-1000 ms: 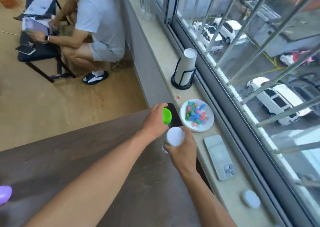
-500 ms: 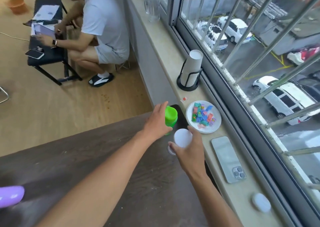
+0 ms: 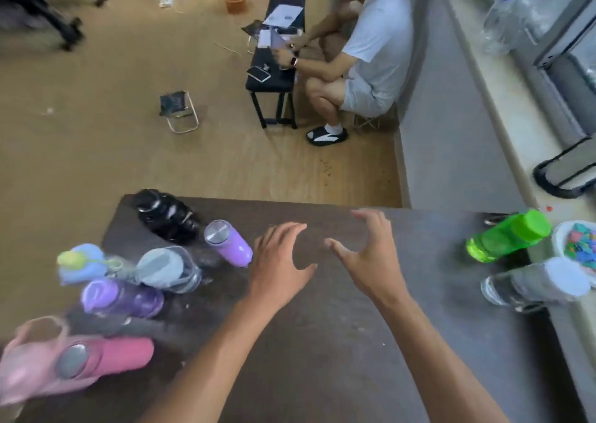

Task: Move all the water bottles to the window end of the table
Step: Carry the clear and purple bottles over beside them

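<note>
Both our hands hover over the middle of the dark brown wooden table (image 3: 322,358), and both are empty. Our left hand (image 3: 280,261) has its fingers spread and gently curled, holding nothing. Our right hand (image 3: 367,258) is beside it, thumb and fingers wide apart in an open claw, also holding nothing. The two hands are near each other but apart.

Around them the tabletop is bare: a wide open stretch runs from the centre to the lower edge of the frame. The table's far edge crosses the middle of the frame, with tan wooden floor (image 3: 113,126) beyond it.

At centre right, by the window end, stand two bottles: a bright green plastic bottle with a green cap (image 3: 506,235) and, just below it, a clear bottle with a white cap (image 3: 538,282). Right of them, cut by the frame edge, a white plate (image 3: 558,238) holds small coloured pieces.

At lower left six bottles cluster near the opposite end: a black bottle (image 3: 167,216), a lilac steel-capped tumbler (image 3: 229,243), a clear bottle with a grey lid (image 3: 169,269), a pale blue bottle with a yellow-green spout (image 3: 84,263), a purple translucent bottle (image 3: 121,298) and a pink bottle with a handle (image 3: 96,358). They are blurred.

At top centre, a person in a grey shirt (image 3: 371,51) crouches by a black bench (image 3: 274,68).
</note>
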